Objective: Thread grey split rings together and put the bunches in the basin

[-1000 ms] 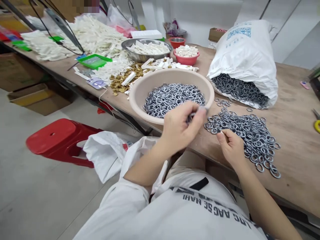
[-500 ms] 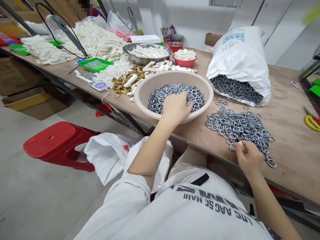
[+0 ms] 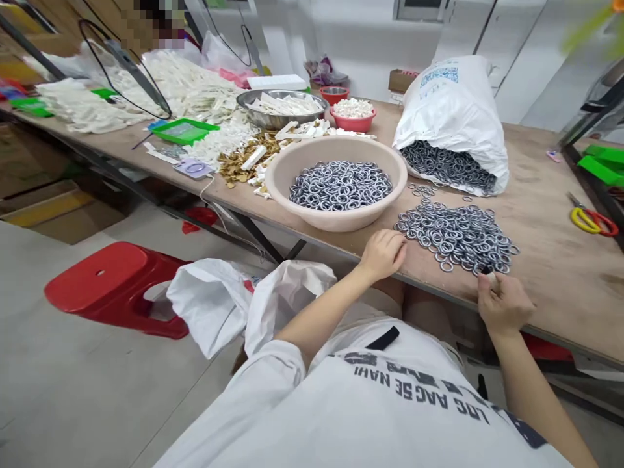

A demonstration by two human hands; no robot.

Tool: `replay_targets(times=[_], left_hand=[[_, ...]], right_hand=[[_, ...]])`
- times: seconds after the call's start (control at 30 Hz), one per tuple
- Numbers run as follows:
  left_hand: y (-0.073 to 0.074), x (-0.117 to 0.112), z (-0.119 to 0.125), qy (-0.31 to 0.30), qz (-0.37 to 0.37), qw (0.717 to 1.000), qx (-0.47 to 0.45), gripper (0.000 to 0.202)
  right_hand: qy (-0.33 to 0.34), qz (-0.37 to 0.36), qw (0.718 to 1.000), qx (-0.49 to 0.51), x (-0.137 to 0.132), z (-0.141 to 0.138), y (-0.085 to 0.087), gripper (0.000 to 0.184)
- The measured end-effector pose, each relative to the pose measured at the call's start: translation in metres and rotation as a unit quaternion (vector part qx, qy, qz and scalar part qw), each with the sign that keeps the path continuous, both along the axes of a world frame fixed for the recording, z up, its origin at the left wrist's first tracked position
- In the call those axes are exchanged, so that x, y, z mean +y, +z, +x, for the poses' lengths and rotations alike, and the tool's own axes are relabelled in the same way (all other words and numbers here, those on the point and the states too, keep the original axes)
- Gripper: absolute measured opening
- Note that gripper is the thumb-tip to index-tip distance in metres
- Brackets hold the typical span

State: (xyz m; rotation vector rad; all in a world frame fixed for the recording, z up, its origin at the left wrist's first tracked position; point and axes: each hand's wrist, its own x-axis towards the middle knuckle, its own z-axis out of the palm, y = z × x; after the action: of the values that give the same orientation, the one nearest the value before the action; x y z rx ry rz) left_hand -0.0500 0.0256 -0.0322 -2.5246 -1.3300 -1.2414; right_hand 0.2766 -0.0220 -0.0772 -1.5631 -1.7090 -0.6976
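Note:
My left hand (image 3: 383, 255) is at the table's front edge, between the bowl and the loose pile, its fingers curled closed. Whatever is in them, if anything, is hidden. My right hand (image 3: 504, 302) grips a small pale piece with a black tip (image 3: 489, 273), which points at the near edge of a pile of grey metal rings (image 3: 455, 234). More such rings fill the bottom of a beige plastic bowl (image 3: 336, 220) to the left. Behind the pile lies a white woven sack (image 3: 451, 117), its mouth showing more rings.
Yellow-and-red scissors (image 3: 592, 218) lie at the right. White strips (image 3: 185, 84), brown-gold pieces (image 3: 238, 166), a steel basin (image 3: 283, 120), a red bowl (image 3: 353, 123) and a green tray (image 3: 182, 132) are on the left. A red stool (image 3: 107, 276) stands on the floor beside white sacks (image 3: 209, 299).
My left hand has come out of the beige bowl and down to the table edge. The right hand, still holding the black-tipped piece, has shifted slightly right relative to the pile. The view has turned a little.

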Motion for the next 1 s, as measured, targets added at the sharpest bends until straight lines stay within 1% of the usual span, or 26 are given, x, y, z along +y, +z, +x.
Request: replay_targets(times=[0.07, 0.17, 0.27, 0.43, 0.53, 0.63, 0.8, 1.0], left_hand=[[-0.002, 0.003, -0.001, -0.012, 0.027, 0.999, 0.016, 0.02], [0.001, 0.003, -0.002, -0.029, 0.032, 0.999, 0.033, 0.018], [0.003, 0.002, 0.0, -0.026, 0.014, 0.999, 0.037, 0.017], [0.007, 0.006, 0.005, 0.012, -0.044, 0.998, 0.038, 0.019], [0.009, 0.008, 0.006, 0.02, -0.067, 0.997, 0.04, 0.02], [0.01, 0.01, 0.006, 0.023, -0.081, 0.996, 0.04, 0.019], [0.011, 0.012, 0.005, 0.01, -0.09, 0.995, 0.043, 0.017], [0.011, 0.013, 0.005, 0.016, -0.098, 0.994, 0.04, 0.015]], right_hand=[[0.0, 0.003, 1.0, -0.007, -0.001, -0.001, 0.001, 0.033], [0.007, 0.018, 1.0, -0.018, -0.003, -0.003, 0.006, 0.029], [0.011, 0.021, 1.0, -0.014, -0.005, -0.007, 0.01, 0.027], [0.015, -0.004, 1.0, 0.008, -0.006, -0.01, 0.012, 0.026], [0.022, -0.01, 1.0, 0.012, -0.007, -0.01, 0.015, 0.024], [0.025, -0.015, 0.999, 0.012, -0.006, -0.011, 0.016, 0.022], [0.014, -0.027, 0.999, 0.013, -0.006, -0.011, 0.017, 0.022], [0.031, -0.058, 0.998, 0.018, -0.007, -0.013, 0.019, 0.02]])
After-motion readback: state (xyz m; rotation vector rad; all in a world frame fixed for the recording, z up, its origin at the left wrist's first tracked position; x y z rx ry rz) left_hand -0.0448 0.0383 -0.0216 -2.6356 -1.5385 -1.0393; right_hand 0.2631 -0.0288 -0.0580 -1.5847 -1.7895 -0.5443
